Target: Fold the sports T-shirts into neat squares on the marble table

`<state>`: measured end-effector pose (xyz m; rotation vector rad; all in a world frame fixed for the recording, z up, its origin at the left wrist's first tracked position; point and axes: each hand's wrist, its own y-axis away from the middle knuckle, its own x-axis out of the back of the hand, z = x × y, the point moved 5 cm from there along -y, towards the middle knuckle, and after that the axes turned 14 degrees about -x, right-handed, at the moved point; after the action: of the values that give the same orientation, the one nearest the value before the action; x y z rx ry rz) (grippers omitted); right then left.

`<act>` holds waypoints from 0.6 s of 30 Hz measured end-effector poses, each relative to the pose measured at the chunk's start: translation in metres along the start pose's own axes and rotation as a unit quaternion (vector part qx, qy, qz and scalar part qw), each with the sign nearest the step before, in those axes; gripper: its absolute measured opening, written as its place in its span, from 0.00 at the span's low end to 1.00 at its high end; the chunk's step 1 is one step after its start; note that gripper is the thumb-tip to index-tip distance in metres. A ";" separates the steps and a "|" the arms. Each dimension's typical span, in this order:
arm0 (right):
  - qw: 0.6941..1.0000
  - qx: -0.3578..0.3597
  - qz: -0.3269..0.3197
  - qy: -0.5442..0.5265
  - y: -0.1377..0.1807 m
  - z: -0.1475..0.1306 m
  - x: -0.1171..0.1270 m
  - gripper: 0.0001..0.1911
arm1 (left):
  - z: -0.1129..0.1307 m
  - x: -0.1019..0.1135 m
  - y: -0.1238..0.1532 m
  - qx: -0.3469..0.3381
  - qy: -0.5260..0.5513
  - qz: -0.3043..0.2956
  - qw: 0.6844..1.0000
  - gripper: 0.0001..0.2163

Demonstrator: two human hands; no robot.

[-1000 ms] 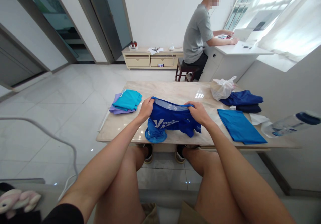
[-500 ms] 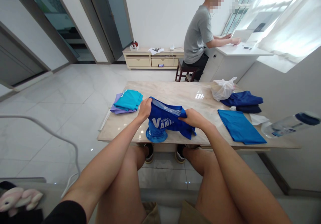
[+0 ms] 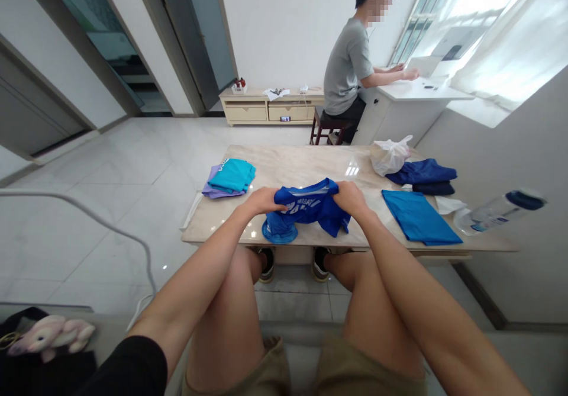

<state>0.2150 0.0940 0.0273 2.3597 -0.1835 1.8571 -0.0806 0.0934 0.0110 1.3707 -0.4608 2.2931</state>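
A blue shirt [image 3: 306, 208] with white lettering hangs bunched between my two hands, above the near edge of the marble-patterned table [image 3: 284, 159]. My left hand [image 3: 265, 200] is closed on the cloth at its left side. At the upper right corner, my right hand [image 3: 349, 198] grips the same shirt. Its lower folds rest on the tabletop, and part of the cloth at the lower left is a lighter blue. The print is partly hidden in creases.
Folded turquoise cloth [image 3: 233, 174] lies on purple cloth [image 3: 212, 184] at the table's left. To the right are a flat blue cloth [image 3: 419, 217], dark blue clothes [image 3: 421, 172], a white plastic bag [image 3: 390, 154] and a clear bottle [image 3: 499, 211]. A person [image 3: 348, 67] sits at a white desk beyond.
My hands have shifted on the shirt: the left has come lower, the right higher, so the upper edge now slopes up to the right. The view has moved slightly.
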 end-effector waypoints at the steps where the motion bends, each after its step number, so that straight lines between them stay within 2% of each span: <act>1: 1.000 0.005 -0.005 0.019 0.009 0.001 0.002 0.21 | 0.002 -0.001 0.011 0.019 -0.036 -0.031 0.999 0.11; 3: 0.998 0.026 -0.017 0.050 0.031 0.006 0.008 0.22 | 0.005 0.001 0.037 0.059 -0.080 -0.053 0.994 0.10; 6: 0.996 0.058 -0.014 0.059 0.066 0.018 0.022 0.19 | 0.010 0.018 0.076 0.085 -0.096 -0.027 0.991 0.11; 8: 0.996 0.068 0.009 0.053 0.083 0.026 0.039 0.18 | 0.013 0.038 0.096 0.098 -0.109 -0.008 0.989 0.08; 10: 0.996 0.066 0.040 0.046 0.093 0.031 0.064 0.17 | 0.020 0.067 0.110 0.106 -0.130 0.020 0.986 0.06; 13: 0.994 0.060 0.094 0.003 0.105 0.032 0.119 0.15 | 0.044 0.128 0.130 0.097 -0.182 0.118 0.971 0.06; 15: 0.985 0.073 0.147 -0.050 0.118 0.030 0.159 0.15 | 0.067 0.166 0.151 0.069 -0.197 0.224 0.952 0.10; 17: 0.970 0.082 0.206 -0.098 0.138 0.032 0.185 0.17 | 0.087 0.185 0.179 0.028 -0.171 0.327 0.929 0.15; 18: 0.964 0.080 0.226 -0.113 0.148 0.034 0.188 0.18 | 0.092 0.184 0.192 0.013 -0.139 0.354 0.925 0.17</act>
<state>0.2657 -0.0600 0.2061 2.8286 -0.6719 1.8214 -0.1887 -0.0809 0.2038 1.7627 -1.1891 2.6423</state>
